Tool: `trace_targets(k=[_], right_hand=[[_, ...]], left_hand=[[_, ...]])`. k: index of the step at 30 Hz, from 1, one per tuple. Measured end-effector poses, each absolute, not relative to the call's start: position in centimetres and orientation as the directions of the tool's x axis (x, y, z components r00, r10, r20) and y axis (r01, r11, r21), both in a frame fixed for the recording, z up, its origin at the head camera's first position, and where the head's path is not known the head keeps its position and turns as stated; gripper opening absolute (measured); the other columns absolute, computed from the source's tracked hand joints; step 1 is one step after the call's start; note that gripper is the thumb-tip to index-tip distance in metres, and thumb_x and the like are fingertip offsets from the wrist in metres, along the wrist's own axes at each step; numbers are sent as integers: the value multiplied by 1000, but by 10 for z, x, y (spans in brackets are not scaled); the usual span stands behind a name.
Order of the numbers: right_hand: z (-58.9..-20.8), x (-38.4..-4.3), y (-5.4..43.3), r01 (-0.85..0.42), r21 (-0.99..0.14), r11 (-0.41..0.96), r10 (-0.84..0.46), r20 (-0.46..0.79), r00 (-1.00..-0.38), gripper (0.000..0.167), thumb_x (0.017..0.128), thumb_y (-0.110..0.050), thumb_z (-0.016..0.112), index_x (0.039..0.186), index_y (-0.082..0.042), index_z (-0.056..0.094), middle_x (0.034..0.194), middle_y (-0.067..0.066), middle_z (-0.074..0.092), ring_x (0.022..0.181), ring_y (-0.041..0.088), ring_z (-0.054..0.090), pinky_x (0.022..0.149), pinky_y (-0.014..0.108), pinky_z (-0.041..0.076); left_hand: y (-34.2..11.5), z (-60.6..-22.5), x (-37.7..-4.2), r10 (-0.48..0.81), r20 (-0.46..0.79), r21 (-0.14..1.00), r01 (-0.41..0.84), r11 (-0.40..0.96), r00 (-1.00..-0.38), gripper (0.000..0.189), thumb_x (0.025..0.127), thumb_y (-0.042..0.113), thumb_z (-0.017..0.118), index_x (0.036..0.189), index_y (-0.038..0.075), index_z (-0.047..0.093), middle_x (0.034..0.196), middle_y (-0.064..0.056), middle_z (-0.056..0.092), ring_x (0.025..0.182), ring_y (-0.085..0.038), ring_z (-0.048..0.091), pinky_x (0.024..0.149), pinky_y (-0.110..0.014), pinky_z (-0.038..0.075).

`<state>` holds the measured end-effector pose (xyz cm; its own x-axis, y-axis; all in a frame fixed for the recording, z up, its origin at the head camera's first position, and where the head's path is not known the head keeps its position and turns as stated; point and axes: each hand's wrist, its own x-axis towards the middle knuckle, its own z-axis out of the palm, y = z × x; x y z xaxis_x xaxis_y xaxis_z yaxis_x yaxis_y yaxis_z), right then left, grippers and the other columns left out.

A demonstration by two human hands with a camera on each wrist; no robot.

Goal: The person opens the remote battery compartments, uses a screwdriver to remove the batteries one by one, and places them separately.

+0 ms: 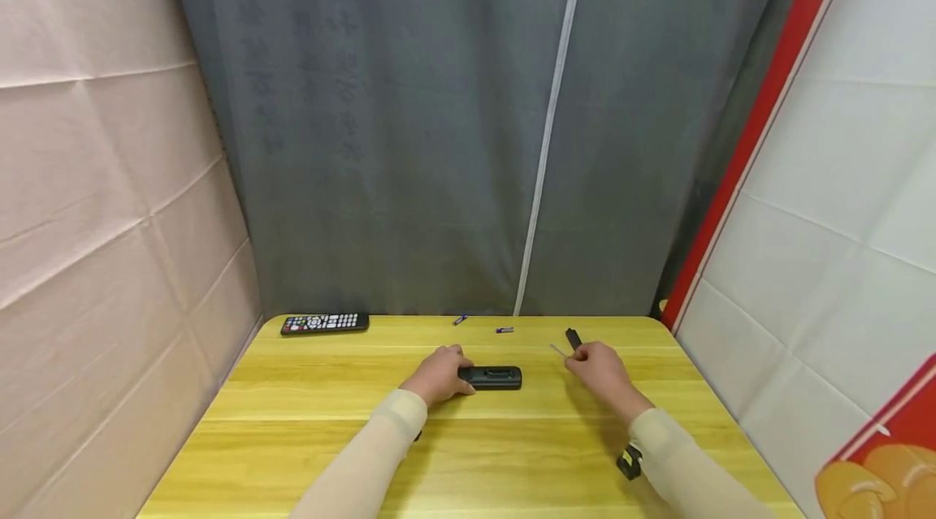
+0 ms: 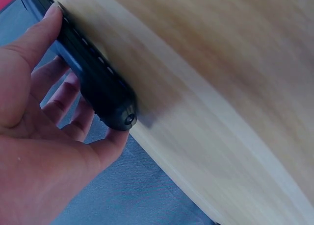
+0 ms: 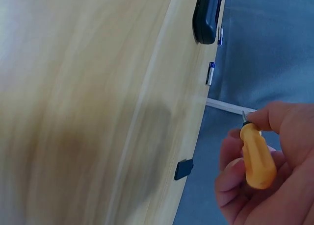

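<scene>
My left hand (image 1: 439, 375) grips one end of a black remote control (image 1: 497, 378), which lies back side up with its battery compartment uncovered. In the left wrist view the thumb is along one side of the remote (image 2: 100, 78) and the fingers are at the other. My right hand (image 1: 601, 369) holds a small screwdriver (image 3: 257, 159) with a yellow-orange handle; its thin metal shaft (image 1: 558, 350) points toward the remote, apart from it. Just beyond the right hand, a black battery cover (image 1: 574, 338) lies on the table, partly hidden by that hand in the head view.
Two small batteries, one (image 1: 504, 330) nearer and one (image 1: 459, 320) by the back edge, lie on the wooden table (image 1: 512, 454). A second remote (image 1: 325, 323), buttons up, is at the back left. A grey curtain (image 1: 409, 137) hangs behind; pale walls flank the table.
</scene>
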<state>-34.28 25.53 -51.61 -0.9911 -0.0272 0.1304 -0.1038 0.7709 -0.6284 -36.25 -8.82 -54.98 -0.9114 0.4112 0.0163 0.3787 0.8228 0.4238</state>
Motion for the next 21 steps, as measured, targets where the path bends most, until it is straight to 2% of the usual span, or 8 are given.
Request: trace_targets(k=[6, 13, 21], right_hand=[[-517, -336, 268, -97, -594, 798, -1, 160, -987, 22, 100, -22, 76, 82, -10, 72, 66, -1, 55, 61, 19, 48, 61, 34, 39], [-514, -326, 278, -57, -535, 843, 43, 173, -984, 19, 101, -25, 75, 93, -7, 76, 79, -1, 67, 70, 20, 55, 66, 38, 45], [-515, -321, 286, -33, -489, 872, 69, 191, -979, 21, 101, -28, 74, 93, -9, 75, 83, 1, 72, 70, 22, 59, 64, 41, 48]], left_hand=[[-89, -542, -358, 415, 2, 443, 373, 815, -910, 50, 95, 28, 91, 139, 8, 77, 129, -8, 64, 115, -30, 60, 103, -48, 54], [-88, -543, -361, 427, 4, 412, 390, 824, -904, 52, 97, 32, 89, 142, 10, 76, 134, -8, 64, 120, -31, 60, 105, -47, 54], [-88, -549, -362, 424, 7, 397, 391, 830, -906, 52, 97, 32, 88, 143, 11, 75, 139, -11, 63, 127, -33, 60, 110, -49, 52]])
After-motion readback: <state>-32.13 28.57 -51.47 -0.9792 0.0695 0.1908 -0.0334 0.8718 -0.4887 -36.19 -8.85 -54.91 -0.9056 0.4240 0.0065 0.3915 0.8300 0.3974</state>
